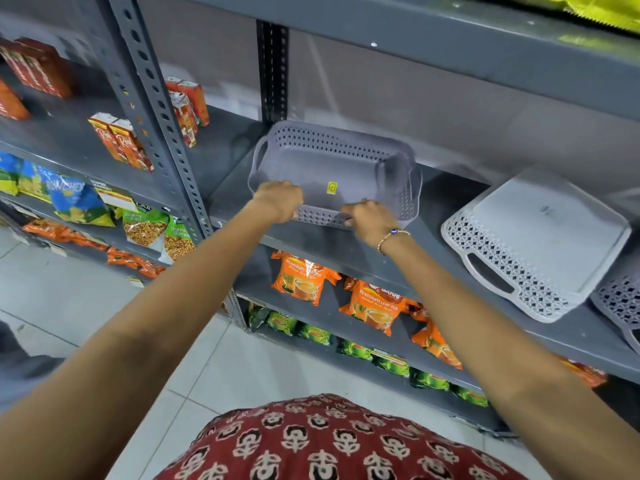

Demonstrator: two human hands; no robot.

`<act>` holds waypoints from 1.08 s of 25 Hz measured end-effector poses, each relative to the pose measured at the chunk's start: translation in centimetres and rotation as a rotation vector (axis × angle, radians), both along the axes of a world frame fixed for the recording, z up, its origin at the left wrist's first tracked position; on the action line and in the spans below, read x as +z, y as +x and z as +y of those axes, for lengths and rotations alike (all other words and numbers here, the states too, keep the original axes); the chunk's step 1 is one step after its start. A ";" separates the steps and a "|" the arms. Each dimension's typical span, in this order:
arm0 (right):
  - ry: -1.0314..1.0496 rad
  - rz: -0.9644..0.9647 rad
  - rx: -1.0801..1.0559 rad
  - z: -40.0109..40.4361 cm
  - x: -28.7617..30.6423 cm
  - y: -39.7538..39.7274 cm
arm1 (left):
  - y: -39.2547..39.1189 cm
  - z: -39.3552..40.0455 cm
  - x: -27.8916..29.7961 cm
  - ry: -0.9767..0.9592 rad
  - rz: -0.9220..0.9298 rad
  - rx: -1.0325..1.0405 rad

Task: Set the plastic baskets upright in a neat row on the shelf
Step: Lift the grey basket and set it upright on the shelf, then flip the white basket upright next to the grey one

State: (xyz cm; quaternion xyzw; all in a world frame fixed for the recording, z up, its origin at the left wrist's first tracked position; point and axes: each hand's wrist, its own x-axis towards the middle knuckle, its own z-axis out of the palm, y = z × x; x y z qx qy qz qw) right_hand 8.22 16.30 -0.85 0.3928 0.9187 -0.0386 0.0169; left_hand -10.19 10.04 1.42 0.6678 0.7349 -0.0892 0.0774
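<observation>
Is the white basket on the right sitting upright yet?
No. The white basket lies upside down on the shelf, flat base facing up, while both hands grip the grey basket further left.

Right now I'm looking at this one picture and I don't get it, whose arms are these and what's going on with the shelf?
There is no machine here. A camera worn on a person's head looks forward and down, so the arms are that person's own. The left hand and right hand both grip the near rim of a grey plastic basket, open side up, on a grey metal shelf. To its right a lighter basket lies bottom up, and part of another basket shows at the edge. Orange tea packets sit on the shelf below.
</observation>
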 end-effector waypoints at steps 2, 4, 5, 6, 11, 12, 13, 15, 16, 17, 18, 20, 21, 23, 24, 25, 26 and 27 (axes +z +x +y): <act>-0.022 0.019 0.008 -1.7 -0.4 -0.7 | -1.5 -0.4 0.3 -0.051 -0.008 -0.005; -0.034 0.028 0.007 -2.4 -0.6 -0.9 | -2.0 -0.7 0.3 -0.068 -0.021 -0.007; -0.042 0.031 0.007 -2.4 -0.6 -0.9 | -2.0 -0.7 0.2 -0.076 -0.025 0.000; -0.060 0.029 0.009 -2.4 -0.3 -0.7 | -1.9 -0.7 0.1 -0.088 -0.036 0.008; 0.027 0.370 -0.086 -3.6 2.2 3.0 | 1.2 -0.1 1.2 -0.042 -0.240 -0.076; 0.080 0.563 -0.171 -3.9 2.8 4.8 | 3.4 0.3 2.0 0.027 -0.291 -0.156; 0.108 0.739 -0.285 -4.0 3.1 7.2 | 6.1 0.6 2.6 0.101 -0.332 -0.237; 0.098 1.022 -0.601 -3.9 2.9 13.3 | 12.2 1.4 3.3 0.196 -0.399 -0.380; 0.070 1.182 -0.778 -3.9 2.4 16.7 | 15.3 1.7 3.2 0.202 -0.421 -0.445; 0.036 1.372 -0.948 -4.0 2.1 19.5 | 17.8 2.0 2.7 0.184 -0.435 -0.499; -0.014 1.546 -1.120 -4.2 1.9 22.3 | 20.3 2.1 2.1 0.157 -0.438 -0.553; -0.203 1.684 -1.370 -4.5 0.8 27.8 | 25.0 2.2 0.7 0.104 -0.386 -0.641; -0.294 1.578 -1.454 -5.2 0.5 29.3 | 27.0 2.2 0.0 0.094 -0.331 -0.671; -0.559 1.584 -1.658 -5.8 -0.4 31.6 | 30.3 2.4 -1.4 0.108 -0.233 -0.703; -0.673 1.693 -1.651 -6.1 -0.5 31.8 | 31.5 2.5 -2.1 0.127 -0.199 -0.696; -0.715 1.653 -1.573 -6.4 -0.5 31.5 | 32.0 2.6 -2.8 0.152 -0.166 -0.681; -0.786 1.719 -1.536 -6.5 -0.9 31.5 | 32.4 2.7 -3.5 0.186 -0.137 -0.664; -0.867 1.750 -1.486 -6.5 -1.2 31.7 | 33.0 2.8 -4.2 0.219 -0.113 -0.649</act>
